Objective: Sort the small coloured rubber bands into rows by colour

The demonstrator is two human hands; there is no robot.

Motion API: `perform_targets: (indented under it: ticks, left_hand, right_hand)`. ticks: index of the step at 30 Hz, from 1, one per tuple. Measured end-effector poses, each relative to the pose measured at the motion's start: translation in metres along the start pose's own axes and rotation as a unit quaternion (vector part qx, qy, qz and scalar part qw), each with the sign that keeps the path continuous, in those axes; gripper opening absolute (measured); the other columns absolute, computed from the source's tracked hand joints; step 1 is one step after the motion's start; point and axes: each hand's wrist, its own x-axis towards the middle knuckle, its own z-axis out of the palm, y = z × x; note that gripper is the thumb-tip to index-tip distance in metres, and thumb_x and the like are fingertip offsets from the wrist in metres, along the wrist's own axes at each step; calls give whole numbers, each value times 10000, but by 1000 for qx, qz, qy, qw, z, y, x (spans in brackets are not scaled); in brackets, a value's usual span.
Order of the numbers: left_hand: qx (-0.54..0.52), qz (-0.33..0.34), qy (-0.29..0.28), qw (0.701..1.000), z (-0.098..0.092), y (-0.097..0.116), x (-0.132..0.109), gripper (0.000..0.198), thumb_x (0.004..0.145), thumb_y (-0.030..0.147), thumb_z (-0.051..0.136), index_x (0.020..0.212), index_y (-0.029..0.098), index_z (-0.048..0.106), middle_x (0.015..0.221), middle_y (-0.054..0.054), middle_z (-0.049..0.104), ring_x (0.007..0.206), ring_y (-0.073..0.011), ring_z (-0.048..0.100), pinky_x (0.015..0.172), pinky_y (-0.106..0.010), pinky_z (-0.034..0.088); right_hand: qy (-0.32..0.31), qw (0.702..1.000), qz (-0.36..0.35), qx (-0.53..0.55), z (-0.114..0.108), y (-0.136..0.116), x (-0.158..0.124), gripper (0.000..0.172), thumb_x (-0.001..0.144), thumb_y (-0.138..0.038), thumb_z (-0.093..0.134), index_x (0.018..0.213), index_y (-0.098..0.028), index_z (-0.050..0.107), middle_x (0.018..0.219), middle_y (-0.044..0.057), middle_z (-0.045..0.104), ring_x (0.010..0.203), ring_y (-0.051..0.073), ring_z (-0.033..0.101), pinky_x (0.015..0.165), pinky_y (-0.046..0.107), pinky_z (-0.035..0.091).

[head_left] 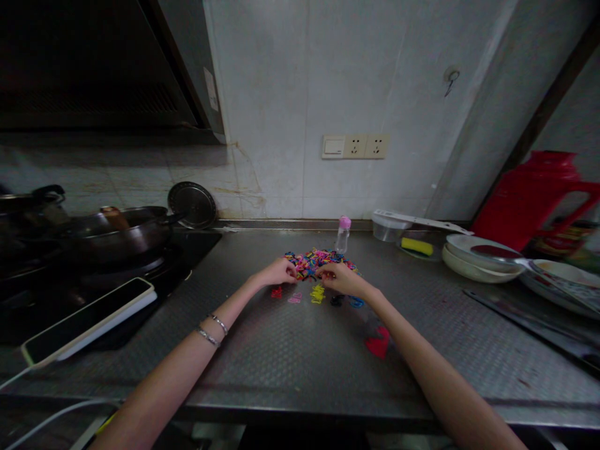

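Observation:
A heap of small multicoloured clips [315, 259] lies on the steel counter [290, 350]. My left hand [280, 272] rests at the heap's left edge, fingers curled and pinching into it. My right hand [339, 277] sits at the heap's near right edge, fingers also curled into the clips. What each hand pinches is too small to make out. In front of the heap lie small sorted groups: red [277, 292], pink [295, 298], yellow [317, 294], dark [336, 300] and blue [356, 302]. A red heart-shaped piece [377, 344] lies beside my right forearm.
A small bottle with a pink cap [343, 234] stands behind the heap. A phone [89, 320] on a cable lies at the stove's edge, by a wok [117, 234]. Bowls and plates [478, 256], a sponge [417, 246], a plastic tub [389, 226] and a red thermos [534, 197] stand right.

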Motion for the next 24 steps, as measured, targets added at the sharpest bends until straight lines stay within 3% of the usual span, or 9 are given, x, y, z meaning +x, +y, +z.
perform_targets:
  ticks: [10,24]
  left_hand:
    - [21,10,17,1000,8,-5,3,177,661,194,514,710,104,659,616,-9,599,553,-94,477,534,-187,325]
    - [6,7,13,1000,-7,-3,2,206,636,183,503,712,86,668,614,-14,594,571,-97,476,553,-190,336]
  right_hand:
    - [1,1000,22,-1,-2,3,-1,325,699,-132,437,920,-168,672,783,29,666,638,111,556,589,195,380]
    - [2,999,37,-14,-4,2,-2,323,703,-135,446,932,-158,672,791,33,667,631,111,543,578,196,371]
